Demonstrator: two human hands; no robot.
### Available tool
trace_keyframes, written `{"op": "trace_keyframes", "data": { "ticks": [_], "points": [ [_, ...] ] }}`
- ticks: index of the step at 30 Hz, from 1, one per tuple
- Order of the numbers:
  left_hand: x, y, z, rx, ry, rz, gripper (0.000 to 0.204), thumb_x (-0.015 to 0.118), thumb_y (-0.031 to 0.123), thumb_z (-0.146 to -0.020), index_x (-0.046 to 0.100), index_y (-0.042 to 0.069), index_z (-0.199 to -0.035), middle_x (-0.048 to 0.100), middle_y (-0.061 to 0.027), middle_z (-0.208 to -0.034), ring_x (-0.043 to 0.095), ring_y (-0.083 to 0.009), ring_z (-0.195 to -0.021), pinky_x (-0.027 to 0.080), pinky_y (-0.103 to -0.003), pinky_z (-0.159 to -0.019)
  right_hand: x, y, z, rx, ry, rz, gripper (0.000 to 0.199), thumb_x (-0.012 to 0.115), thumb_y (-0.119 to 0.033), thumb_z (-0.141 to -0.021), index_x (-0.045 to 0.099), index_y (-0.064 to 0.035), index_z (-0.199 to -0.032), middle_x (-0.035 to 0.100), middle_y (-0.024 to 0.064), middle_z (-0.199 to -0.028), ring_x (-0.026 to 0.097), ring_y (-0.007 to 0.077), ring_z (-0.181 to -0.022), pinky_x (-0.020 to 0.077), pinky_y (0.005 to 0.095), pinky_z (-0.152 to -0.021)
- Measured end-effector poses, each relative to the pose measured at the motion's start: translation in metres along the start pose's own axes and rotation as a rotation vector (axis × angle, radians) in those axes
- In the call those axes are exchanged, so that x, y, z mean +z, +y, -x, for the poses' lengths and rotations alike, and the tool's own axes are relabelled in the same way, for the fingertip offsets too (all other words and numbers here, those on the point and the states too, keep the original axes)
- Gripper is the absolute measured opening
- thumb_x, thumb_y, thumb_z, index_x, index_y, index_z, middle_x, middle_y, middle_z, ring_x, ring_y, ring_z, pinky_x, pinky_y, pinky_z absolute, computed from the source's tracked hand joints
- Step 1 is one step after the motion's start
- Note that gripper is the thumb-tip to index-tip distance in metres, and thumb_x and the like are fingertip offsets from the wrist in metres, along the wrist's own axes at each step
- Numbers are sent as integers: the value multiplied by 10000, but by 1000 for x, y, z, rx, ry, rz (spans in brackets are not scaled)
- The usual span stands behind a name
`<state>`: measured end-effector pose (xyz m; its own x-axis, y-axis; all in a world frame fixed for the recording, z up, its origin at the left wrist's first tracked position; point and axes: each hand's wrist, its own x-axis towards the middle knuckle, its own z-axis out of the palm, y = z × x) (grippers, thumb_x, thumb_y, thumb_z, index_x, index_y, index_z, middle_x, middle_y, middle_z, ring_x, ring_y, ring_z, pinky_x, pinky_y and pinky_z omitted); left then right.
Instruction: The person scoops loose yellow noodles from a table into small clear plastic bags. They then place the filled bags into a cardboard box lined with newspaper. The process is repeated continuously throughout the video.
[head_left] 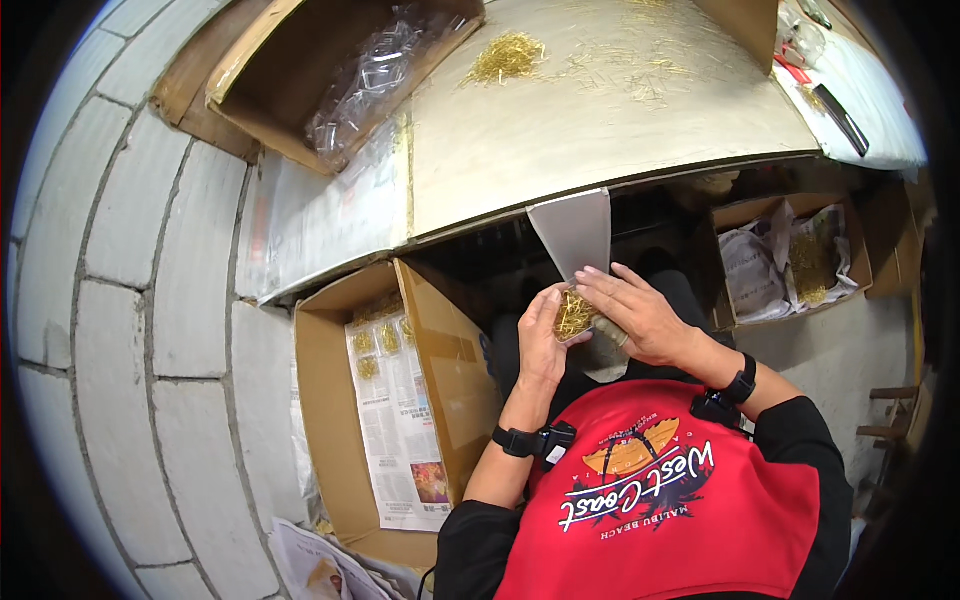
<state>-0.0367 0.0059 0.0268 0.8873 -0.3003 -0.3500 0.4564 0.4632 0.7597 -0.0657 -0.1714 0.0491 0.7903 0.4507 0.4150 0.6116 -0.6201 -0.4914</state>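
From here I see the left hand (543, 337) closed around gold pins (573, 316), near the white panel (573, 232). The right hand (640, 315) lies against them, fingers extended; I can't tell whether it grips.

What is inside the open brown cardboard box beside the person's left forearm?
Small clusters of thin gold-coloured pieces sit at its far end, on printed newspaper sheets. Whatever lies beneath the newspaper is hidden.
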Motion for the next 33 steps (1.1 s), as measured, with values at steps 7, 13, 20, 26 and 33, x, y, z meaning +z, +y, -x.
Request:
{"op": "trace_keyframes", "data": {
  "ticks": [7,13,20,26,33],
  "points": [
    [-5,4,2,35,-29,96,358,375,305,-981,544,14,-1103,616,-88,-1017,635,-171,-883,567,-329,-696,-4,-11,-12,-51,-80,94,505,592,-230,-847,444,-30,-1287,442,135,-1352,381,277,-1292,253,464,-1077],
    [-12,26,1,65,-58,-7,396,348,336,-983,537,2,-1084,631,-119,-959,662,-197,-795,583,-327,-578,-15,-8,-26,-8,94,21,479,591,-152,-842,449,-14,-1279,453,155,-1338,408,302,-1269,318,442,-1047],
    [-10,74,2,116,-23,-48,394,365,353,-977,538,17,-1092,623,-106,-979,659,-198,-813,581,-326,-567,-28,-23,-47,-91,193,-56,471,593,-43,-793,474,-9,-1248,490,163,-1294,462,322,-1217,391,427,-996],
    [-82,166,29,409,269,-72,362,378,341,-966,551,46,-1084,589,-95,-1037,614,-189,-884,567,-356,-577,-30,-7,-35,80,223,-126,503,577,105,-746,495,-16,-1227,514,174,-1257,536,334,-1122,466,370,-916],
    [-264,202,98,517,794,-35,384,522,339,-891,532,52,-1145,562,-108,-1065,566,-243,-925,521,-400,-733,-16,22,0,312,161,-122,458,491,123,-811,481,-15,-1247,495,160,-1291,544,301,-1117,467,321,-871]
  ]
}}
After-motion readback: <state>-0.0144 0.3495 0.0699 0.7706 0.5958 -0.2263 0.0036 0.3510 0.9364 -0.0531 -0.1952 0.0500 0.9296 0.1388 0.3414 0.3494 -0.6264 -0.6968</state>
